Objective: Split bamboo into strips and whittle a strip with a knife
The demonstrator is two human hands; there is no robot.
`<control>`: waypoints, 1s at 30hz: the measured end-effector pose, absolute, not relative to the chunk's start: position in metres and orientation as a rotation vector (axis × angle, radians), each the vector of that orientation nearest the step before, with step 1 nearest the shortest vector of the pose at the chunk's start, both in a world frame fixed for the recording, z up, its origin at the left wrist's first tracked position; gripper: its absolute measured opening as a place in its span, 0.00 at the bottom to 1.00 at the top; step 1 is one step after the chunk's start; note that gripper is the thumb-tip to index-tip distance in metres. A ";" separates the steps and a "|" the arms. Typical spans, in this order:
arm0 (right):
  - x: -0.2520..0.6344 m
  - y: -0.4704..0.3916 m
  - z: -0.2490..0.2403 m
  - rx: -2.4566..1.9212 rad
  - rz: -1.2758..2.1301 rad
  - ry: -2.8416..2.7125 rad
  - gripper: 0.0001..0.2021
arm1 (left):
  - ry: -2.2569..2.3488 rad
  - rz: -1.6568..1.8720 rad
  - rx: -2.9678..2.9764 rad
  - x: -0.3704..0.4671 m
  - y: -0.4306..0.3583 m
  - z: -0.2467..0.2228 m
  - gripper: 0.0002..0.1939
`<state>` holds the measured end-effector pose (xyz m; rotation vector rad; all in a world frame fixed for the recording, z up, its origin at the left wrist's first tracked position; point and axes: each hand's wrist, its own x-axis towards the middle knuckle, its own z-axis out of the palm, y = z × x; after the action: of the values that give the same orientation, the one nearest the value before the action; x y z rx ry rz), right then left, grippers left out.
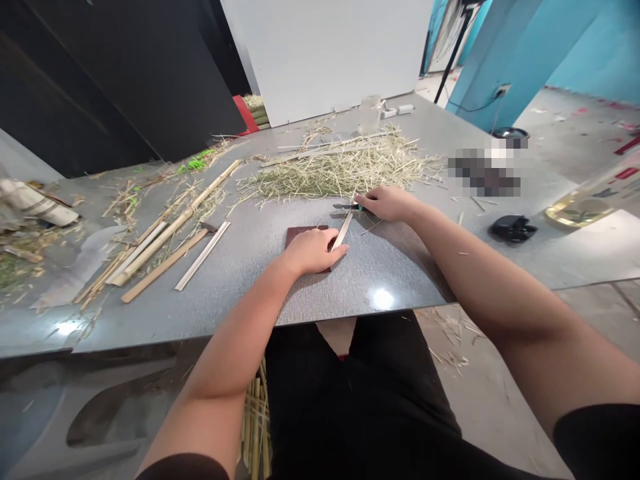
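My left hand (314, 249) is closed on a pale, flat bamboo strip (343, 231), gripping its near end between thumb and fingers. Under that hand lies a dark reddish-brown block (296, 235) on the grey table, mostly covered. My right hand (389, 203) is closed round a knife (344, 207); its dark blade points left and meets the strip near its far end. A bit of green shows at the knife's handle, while the fingers hide the rest. Just beyond both hands spreads a heap of thin bamboo shavings (330, 172).
To the left lie a wooden-handled hammer (167, 265), a loose pale strip (203, 256) and a long bamboo pole (180, 223). A clear cup (370, 115) stands at the back. At right are a black object (513, 229) and a clear plastic container (595, 190). The table's front edge is close to my legs.
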<state>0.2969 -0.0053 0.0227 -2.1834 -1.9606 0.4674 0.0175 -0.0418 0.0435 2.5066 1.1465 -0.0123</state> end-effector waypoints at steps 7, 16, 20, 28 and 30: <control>0.296 -0.006 0.023 -2.176 0.480 -1.951 0.38 | 1.128 0.021 2.500 0.017 -0.040 0.040 0.24; 0.295 -0.008 0.026 -2.164 0.511 -1.942 0.39 | 1.121 0.011 2.481 0.017 -0.041 0.044 0.24; 0.295 -0.008 0.026 -2.180 0.512 -1.931 0.39 | 1.120 0.027 2.490 0.016 -0.040 0.041 0.24; 0.295 -0.007 0.025 -2.173 0.484 -1.952 0.38 | 1.127 0.015 2.493 0.016 -0.040 0.042 0.24; 0.296 -0.007 0.024 -2.172 0.495 -1.945 0.38 | 1.128 0.016 2.497 0.016 -0.040 0.041 0.24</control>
<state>0.2955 -0.0069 0.0239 -2.1722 -1.9452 0.4954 0.0164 -0.0398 0.0414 2.4974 1.1280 0.0162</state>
